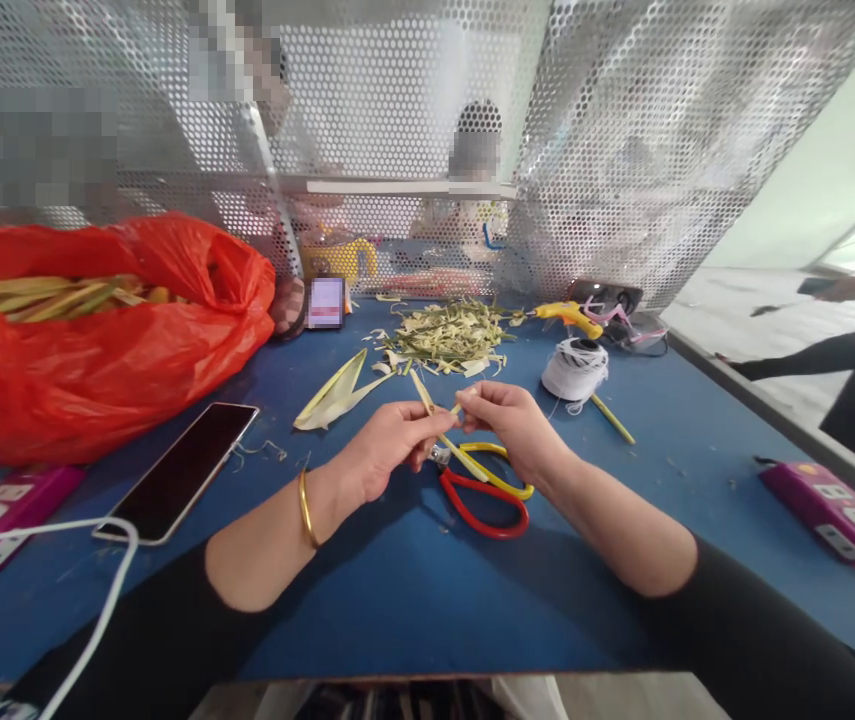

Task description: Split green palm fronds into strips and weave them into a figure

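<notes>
Pinching a pale leaf strip [464,459], the left hand [406,437] has its fingers closed, as does the right hand [503,415] on the strip's small offshoot, above the blue desk [397,590], just beside red-and-yellow-handled scissors [488,517].

A dark-screened phone [178,472] lies near a magenta power strip [52,490].

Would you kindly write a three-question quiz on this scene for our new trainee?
1. True or false: the left hand holds a pale strip above the scissors.
2. Which wrist wears the gold bangle: (a) right; (b) left; (c) neither?
3. Fill in the colour: the large plastic bag at the person's left is ____.

Key: 1 true; 2 b; 3 red.
</notes>
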A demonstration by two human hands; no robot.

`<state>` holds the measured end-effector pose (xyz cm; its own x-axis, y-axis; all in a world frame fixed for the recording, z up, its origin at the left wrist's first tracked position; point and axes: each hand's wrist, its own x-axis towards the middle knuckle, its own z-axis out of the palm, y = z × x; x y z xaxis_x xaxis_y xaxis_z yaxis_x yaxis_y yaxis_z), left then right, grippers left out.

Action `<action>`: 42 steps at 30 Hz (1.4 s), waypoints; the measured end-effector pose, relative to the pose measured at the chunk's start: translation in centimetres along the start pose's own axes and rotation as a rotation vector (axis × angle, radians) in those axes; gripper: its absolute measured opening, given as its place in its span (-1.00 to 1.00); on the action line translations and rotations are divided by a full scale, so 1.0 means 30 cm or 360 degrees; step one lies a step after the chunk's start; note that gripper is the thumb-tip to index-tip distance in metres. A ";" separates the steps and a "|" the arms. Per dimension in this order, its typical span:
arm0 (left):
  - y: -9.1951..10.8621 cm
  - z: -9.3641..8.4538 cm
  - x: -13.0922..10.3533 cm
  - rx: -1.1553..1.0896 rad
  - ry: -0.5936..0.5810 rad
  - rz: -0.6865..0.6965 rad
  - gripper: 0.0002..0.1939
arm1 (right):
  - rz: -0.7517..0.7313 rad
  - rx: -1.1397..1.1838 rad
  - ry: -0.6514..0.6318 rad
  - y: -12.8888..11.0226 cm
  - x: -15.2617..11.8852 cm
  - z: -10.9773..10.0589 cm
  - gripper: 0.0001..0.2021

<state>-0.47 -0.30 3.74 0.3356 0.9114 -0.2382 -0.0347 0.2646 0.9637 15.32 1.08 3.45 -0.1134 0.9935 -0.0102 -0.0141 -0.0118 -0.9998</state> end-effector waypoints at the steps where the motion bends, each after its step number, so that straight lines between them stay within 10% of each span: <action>1: -0.006 0.006 -0.001 0.0045 0.0006 0.0041 -0.72 | -0.0041 -0.0033 0.0031 0.004 -0.001 0.000 -0.68; 11: -0.011 0.026 -0.017 0.0329 -0.0030 0.0016 -0.69 | -0.0592 -0.0895 0.0093 -0.029 -0.006 -0.035 -0.85; 17: -0.022 0.031 -0.027 0.0404 -0.0161 0.0144 -0.59 | -0.0319 -0.0650 -0.0245 -0.040 -0.039 -0.014 -0.81; 25: -0.016 0.041 -0.033 0.0518 -0.0123 0.0276 -0.71 | -0.0771 -0.0912 0.0006 -0.015 -0.037 0.005 -0.78; 32: 0.012 0.008 -0.012 -0.0260 -0.0010 0.0112 -0.83 | -0.1316 -0.1345 0.0556 -0.079 -0.071 -0.023 -0.79; 42: 0.003 0.016 0.002 -0.0596 0.0136 0.0265 -0.80 | -0.0396 -0.1078 -0.0110 0.021 -0.075 0.055 -0.69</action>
<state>-0.01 -0.38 3.88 0.2180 0.9700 -0.1073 -0.4269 0.1936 0.8833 13.94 -1.36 2.88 -0.2500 0.9479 0.1977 0.5681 0.3089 -0.7628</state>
